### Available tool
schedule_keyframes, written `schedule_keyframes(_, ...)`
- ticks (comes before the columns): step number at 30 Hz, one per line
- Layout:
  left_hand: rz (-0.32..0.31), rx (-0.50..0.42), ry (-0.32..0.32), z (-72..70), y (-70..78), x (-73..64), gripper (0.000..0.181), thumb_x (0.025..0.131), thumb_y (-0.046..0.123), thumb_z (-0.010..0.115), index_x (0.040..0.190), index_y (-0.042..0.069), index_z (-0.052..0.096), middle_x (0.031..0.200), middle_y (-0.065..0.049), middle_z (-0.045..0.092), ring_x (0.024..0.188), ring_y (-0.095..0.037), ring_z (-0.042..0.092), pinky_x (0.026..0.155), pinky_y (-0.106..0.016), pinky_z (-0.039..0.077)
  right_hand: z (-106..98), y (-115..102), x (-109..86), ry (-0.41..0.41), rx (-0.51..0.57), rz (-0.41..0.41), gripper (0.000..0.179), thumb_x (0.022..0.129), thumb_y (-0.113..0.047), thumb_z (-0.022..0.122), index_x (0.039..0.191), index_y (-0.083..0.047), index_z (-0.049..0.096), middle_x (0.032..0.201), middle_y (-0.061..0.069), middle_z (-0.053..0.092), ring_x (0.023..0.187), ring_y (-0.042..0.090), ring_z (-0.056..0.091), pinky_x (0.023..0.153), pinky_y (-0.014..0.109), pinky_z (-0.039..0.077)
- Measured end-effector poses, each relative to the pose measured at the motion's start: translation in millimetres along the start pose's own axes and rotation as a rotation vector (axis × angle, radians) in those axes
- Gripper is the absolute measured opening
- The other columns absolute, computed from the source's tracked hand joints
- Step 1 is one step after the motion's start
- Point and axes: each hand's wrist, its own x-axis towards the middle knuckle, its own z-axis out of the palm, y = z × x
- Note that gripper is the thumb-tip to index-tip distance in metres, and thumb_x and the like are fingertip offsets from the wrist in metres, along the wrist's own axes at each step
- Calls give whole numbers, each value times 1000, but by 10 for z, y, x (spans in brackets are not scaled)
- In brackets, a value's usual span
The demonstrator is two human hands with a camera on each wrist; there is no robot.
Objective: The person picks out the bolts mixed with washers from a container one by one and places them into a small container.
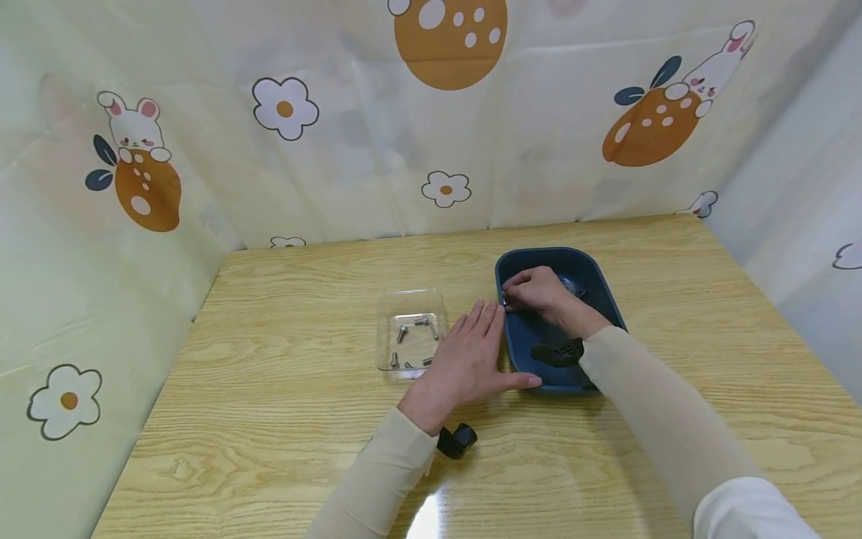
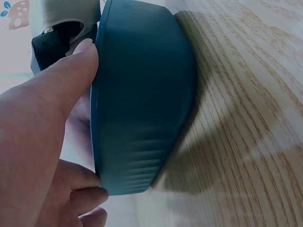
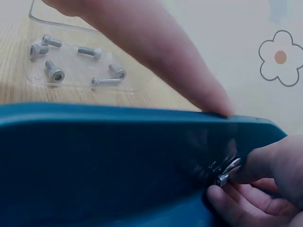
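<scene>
A dark blue basin [image 1: 517, 358] stands on the table, and my right hand [image 1: 539, 290] reaches inside it near its left wall. In the right wrist view, that hand's thumb and fingers pinch a small silver socket-head bolt [image 3: 221, 180]. A shiny metal bit just above the bolt is too blurred to identify. My left hand [image 1: 461, 359] rests with straight fingers against the basin's left rim, its thumb [image 2: 78, 71] lying along the near rim. Other small metal pieces [image 1: 581, 293] lie in the basin's far right part, partly hidden by my right wrist.
Left of the basin stands a clear plastic box [image 1: 382, 340] with several silver bolts [image 3: 55, 73] in it, its right side partly covered by my left hand. The wooden table [image 1: 283, 389] backs onto a patterned curtain [image 1: 357, 172].
</scene>
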Motion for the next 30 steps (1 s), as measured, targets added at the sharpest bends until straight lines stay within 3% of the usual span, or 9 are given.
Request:
schedule_keyframes(13, -3, 3, 1, 4, 2, 7, 113, 83, 82, 47, 160, 9, 7, 168, -5, 7, 156, -22, 5, 127, -39, 15, 44, -22, 10, 39, -62, 23, 33, 100, -12, 54, 124, 9, 62, 110, 20, 67, 73, 8, 67, 73, 24, 60)
schedule_keyframes(23, -12, 0, -6, 2, 9, 4, 113, 83, 82, 47, 160, 11, 7, 168, -6, 8, 156, -22, 5, 127, -38, 14, -45, 1, -9, 22, -4, 13, 35, 97, -13, 57, 124, 9, 62, 106, 16, 69, 79, 10, 69, 83, 31, 61)
schedule_keyframes(30, -13, -7, 1, 12, 8, 17, 113, 82, 83, 47, 160, 10, 9, 168, -7, 11, 156, -22, 6, 127, -38, 15, -118, -26, -37, 10, 13, -2, 36, 95, -12, 57, 125, 8, 60, 112, 17, 64, 87, 16, 69, 81, 28, 60)
